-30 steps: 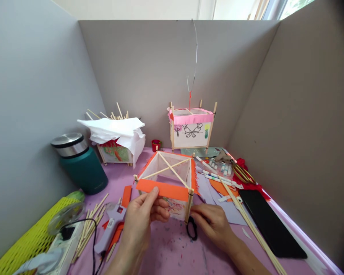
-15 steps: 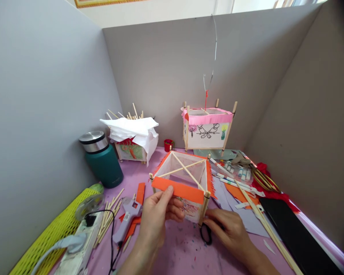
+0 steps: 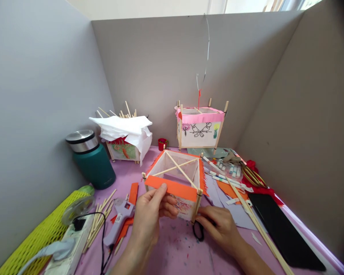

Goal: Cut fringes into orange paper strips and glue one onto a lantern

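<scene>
A small box-shaped paper lantern (image 3: 186, 208) with wooden corner posts and crossed sticks on top stands before me, tilted slightly. Along its front top edge runs an orange paper strip (image 3: 172, 188), pinched between the thumb and fingers of my left hand (image 3: 150, 210). At the lantern's lower right corner, my right hand (image 3: 218, 225) has its fingers curled against the foot of the post. Beside those fingertips shows the black handle loop of what look like scissors (image 3: 198, 232); the rest is hidden under the hand. Fringed orange paper trims the lantern's other top edges.
To the left are a glue gun (image 3: 119, 221), thin sticks (image 3: 99, 225), a power strip (image 3: 71, 244) and a teal bottle (image 3: 94, 164). A pink-trimmed lantern (image 3: 200, 133) stands behind. Markers (image 3: 229, 179), long wooden strips (image 3: 255, 225) and a black tablet-like slab (image 3: 283, 233) lie right.
The view has shifted slightly, so everything appears a little further left. Both hands keep the same places on the lantern and the orange strip.
</scene>
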`<act>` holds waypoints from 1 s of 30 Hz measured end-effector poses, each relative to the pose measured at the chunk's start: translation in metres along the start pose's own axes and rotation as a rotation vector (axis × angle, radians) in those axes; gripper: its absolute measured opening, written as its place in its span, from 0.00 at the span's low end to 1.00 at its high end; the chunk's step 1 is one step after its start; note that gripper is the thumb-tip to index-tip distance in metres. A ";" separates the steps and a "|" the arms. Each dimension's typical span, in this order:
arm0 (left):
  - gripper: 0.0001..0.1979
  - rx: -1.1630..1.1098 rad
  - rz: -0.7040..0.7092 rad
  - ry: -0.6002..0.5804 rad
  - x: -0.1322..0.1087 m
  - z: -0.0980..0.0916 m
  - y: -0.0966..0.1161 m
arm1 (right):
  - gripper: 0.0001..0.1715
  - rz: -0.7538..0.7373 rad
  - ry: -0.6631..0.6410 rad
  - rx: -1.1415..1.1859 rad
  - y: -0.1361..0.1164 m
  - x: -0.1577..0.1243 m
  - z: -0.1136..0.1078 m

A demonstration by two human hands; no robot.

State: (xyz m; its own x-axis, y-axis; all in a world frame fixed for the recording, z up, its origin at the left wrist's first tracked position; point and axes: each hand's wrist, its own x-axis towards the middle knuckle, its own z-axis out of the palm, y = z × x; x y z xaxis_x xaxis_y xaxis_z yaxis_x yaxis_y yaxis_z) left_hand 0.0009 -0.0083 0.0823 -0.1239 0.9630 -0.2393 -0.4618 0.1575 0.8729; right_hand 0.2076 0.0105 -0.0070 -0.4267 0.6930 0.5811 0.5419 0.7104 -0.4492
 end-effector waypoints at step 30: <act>0.14 0.781 0.762 0.356 -0.015 -0.036 -0.013 | 0.13 0.079 -0.099 -0.068 0.003 -0.004 0.008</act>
State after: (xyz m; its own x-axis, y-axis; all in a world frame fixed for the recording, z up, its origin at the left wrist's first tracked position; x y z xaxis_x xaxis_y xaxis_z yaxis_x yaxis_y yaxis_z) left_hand -0.0228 -0.0325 0.0588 -0.4359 0.7695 0.4667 0.4957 -0.2275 0.8381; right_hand 0.2057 0.0108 -0.0164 -0.4479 0.7577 0.4746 0.6230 0.6452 -0.4423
